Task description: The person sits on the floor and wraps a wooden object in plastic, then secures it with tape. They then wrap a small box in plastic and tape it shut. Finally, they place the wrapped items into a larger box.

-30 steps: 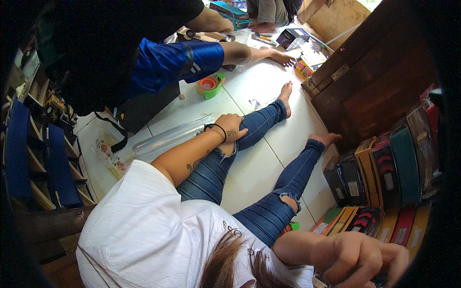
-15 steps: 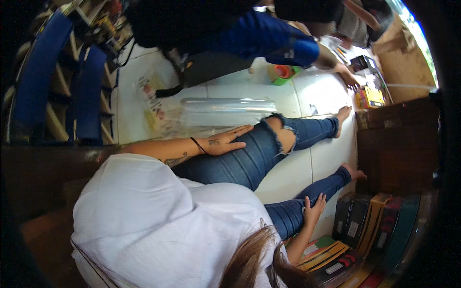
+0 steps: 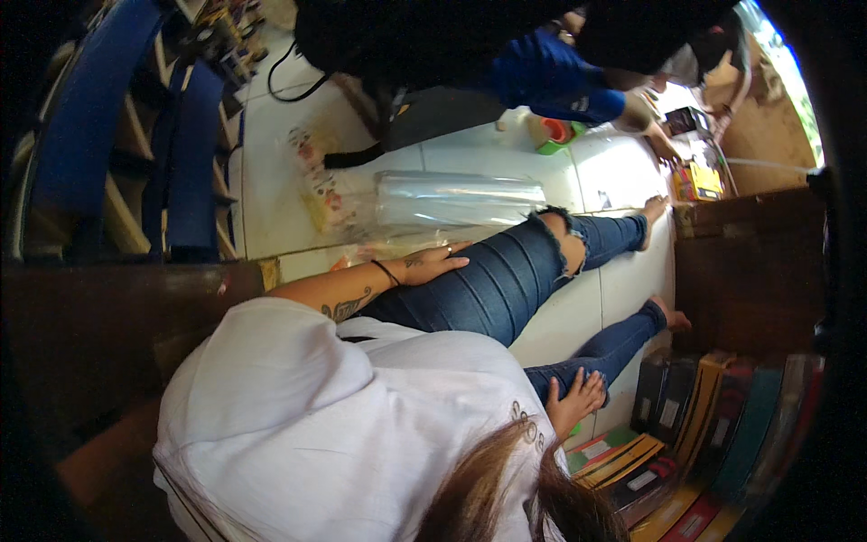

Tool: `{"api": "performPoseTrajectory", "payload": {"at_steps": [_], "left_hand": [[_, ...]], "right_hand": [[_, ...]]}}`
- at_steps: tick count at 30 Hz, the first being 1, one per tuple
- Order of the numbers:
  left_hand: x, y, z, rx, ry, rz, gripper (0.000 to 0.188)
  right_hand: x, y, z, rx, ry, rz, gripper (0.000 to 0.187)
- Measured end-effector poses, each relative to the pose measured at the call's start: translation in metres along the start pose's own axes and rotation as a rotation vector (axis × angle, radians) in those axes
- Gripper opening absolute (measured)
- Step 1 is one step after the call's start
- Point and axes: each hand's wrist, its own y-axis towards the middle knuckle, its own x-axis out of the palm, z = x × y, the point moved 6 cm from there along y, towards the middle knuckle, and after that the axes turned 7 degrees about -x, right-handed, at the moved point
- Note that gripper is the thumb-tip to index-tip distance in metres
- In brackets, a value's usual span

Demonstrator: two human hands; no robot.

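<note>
My left hand [image 3: 437, 266] lies flat on the thigh of my blue jeans [image 3: 479, 280], its fingers stretched out and holding nothing. Low on the right, my right hand [image 3: 576, 403] rests on my other jeans leg with its fingers spread. Just beyond my left thigh, a clear plastic roll or folded sheet [image 3: 461, 199] lies on the white tiled floor [image 3: 271, 208]. Beside it on the left is a clear bag with coloured prints [image 3: 321, 194]. Thick books or binders [image 3: 673, 397] stand near my right hand, with several more stacked below.
A person in blue [image 3: 551, 77] reaches toward a yellow and black package [image 3: 697, 181]; another person's arm is beside it. A green holder with an orange ring [image 3: 555, 133] sits on the floor. Blue shelving [image 3: 86, 135] rises at left, and a dark wooden panel [image 3: 741, 271] at right.
My view has shifted a little, moving most of the scene sideways. My right hand has settled lower against the leg. The person in blue has leaned further right.
</note>
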Motion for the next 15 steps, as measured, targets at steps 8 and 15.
{"api": "performPoseTrajectory", "payload": {"at_steps": [8,15], "left_hand": [[-0.014,0.027,0.004,-0.074,-0.399,0.004,0.051],[0.013,0.029,0.076,0.211,0.415,0.103,0.087]], "right_hand": [[-0.029,-0.078,-0.014,0.176,0.277,0.228,0.07],[-0.038,-0.117,0.083,0.552,0.616,0.466,0.079]]}}
